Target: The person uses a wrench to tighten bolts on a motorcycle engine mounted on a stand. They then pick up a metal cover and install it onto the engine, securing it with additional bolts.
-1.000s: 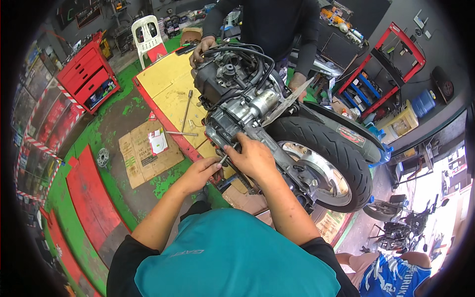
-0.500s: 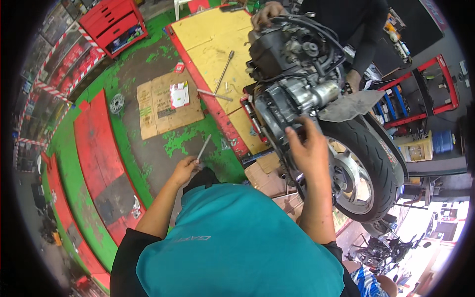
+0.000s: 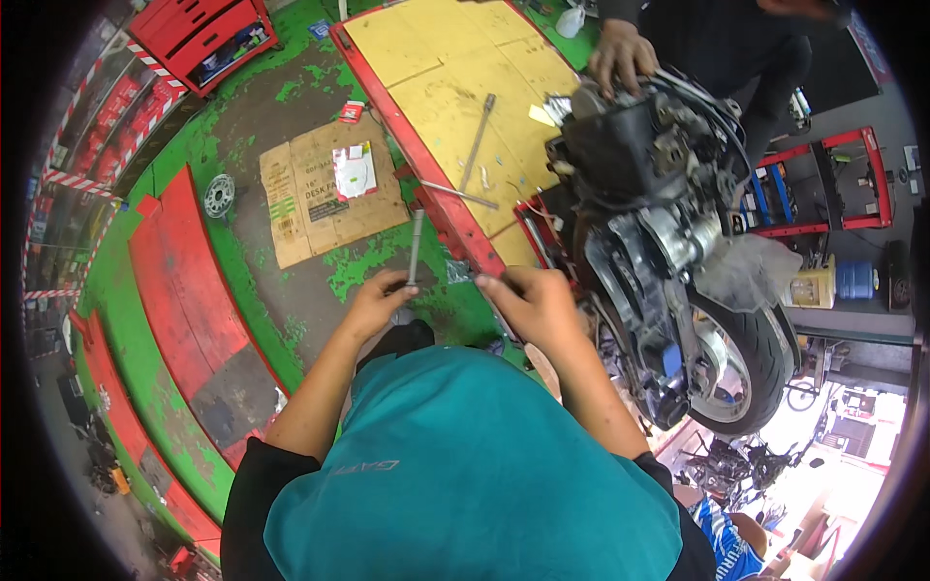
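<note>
My left hand (image 3: 381, 302) pinches a slim silver metal rod (image 3: 417, 247) near its lower end, and the rod points up and away from me. Its exact kind I cannot make out. My right hand (image 3: 535, 302) is closed, thumb and fingertips together, beside the red edge of the yellow-topped bench (image 3: 455, 68). Whatever it pinches is too small to name. To its right stands a motorcycle engine (image 3: 630, 160) with the rear wheel (image 3: 765, 373). A co-worker's hand (image 3: 622, 58) rests on top of the engine.
A long-handled wrench (image 3: 477, 145) and a thin metal bar (image 3: 455, 194) lie on the bench. Flattened cardboard (image 3: 310, 232) with a white-and-red packet (image 3: 356, 172) is on the floor, beside a round metal part (image 3: 220, 197). A red tool cabinet (image 3: 208, 39) stands far left, near a red ramp (image 3: 184, 281).
My right hand has left the engine and moved left, near my left hand. The rod now stands more upright in my left hand. The view has shifted, and the engine appears farther right.
</note>
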### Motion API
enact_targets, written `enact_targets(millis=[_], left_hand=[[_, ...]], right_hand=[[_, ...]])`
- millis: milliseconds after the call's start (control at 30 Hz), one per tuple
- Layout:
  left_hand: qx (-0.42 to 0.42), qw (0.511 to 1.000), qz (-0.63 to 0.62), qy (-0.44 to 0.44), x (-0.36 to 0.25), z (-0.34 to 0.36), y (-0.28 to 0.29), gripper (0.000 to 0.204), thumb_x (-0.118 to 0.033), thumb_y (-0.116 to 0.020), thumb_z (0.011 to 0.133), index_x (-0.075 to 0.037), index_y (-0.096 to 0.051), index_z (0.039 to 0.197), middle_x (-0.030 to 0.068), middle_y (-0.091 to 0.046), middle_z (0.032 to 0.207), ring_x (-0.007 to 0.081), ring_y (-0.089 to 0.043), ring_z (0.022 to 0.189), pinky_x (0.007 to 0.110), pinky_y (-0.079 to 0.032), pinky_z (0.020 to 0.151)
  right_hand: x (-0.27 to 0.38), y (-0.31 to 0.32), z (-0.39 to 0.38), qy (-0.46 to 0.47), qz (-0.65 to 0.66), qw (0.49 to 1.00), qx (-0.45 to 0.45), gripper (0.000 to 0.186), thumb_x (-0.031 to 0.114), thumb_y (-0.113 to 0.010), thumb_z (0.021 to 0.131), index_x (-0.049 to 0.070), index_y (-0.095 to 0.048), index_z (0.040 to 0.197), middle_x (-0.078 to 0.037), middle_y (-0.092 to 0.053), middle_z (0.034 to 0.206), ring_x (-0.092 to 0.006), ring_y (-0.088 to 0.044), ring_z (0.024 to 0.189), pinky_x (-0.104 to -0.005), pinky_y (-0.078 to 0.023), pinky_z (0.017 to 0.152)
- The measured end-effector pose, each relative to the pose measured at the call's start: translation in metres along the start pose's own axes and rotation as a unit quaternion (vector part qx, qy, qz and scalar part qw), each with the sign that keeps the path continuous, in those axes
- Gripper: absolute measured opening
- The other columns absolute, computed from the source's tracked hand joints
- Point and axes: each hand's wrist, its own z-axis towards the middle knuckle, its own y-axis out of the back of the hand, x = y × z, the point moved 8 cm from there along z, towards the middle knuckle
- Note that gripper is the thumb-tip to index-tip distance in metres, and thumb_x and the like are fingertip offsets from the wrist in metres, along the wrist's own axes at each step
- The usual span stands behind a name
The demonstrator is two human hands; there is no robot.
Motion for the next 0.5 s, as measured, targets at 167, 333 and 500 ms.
enact_targets(millis=[167, 333, 500], left_hand=[[0.097, 0.973, 0.14, -0.154, -0.101, 0.025, 0.016, 0.032, -0.016, -0.075, 0.096, 0.002, -0.071, 0.122, 0.0116, -0.069, 0.112, 0.0239, -0.066, 0.103, 0.036, -0.053, 0.092], [0.06, 0.967, 0.188, -0.164, -0.101, 0.021, 0.078, 0.04, -0.02, -0.074, 0.097, -0.001, -0.069, 0.131, 0.0173, -0.072, 0.115, 0.0296, -0.069, 0.11, 0.039, -0.054, 0.097], [-0.111, 0.989, 0.096, -0.006, 0.0, -0.024, 0.199, 0.049, -0.031, -0.073, 0.098, -0.001, -0.065, 0.137, 0.0199, -0.072, 0.124, 0.0289, -0.072, 0.109, 0.041, -0.055, 0.096]], right_hand=[[-0.017, -0.13, 0.086, 0.107, 0.288, 0.951, -0.044, 0.042, 0.035, -0.07, 0.102, 0.0, -0.068, 0.124, -0.016, -0.075, 0.103, -0.0275, -0.07, 0.089, -0.0405, -0.054, 0.079], [0.016, -0.179, 0.146, -0.032, 0.427, 0.899, 0.092, 0.035, 0.029, -0.061, 0.109, 0.0, -0.063, 0.127, -0.009, -0.075, 0.102, -0.0152, -0.069, 0.091, -0.03, -0.053, 0.08], [-0.008, -0.206, 0.22, -0.136, 0.436, 0.881, 0.121, 0.033, 0.028, -0.059, 0.109, -0.001, -0.063, 0.123, -0.012, -0.076, 0.103, -0.0184, -0.071, 0.084, -0.0316, -0.055, 0.071]])
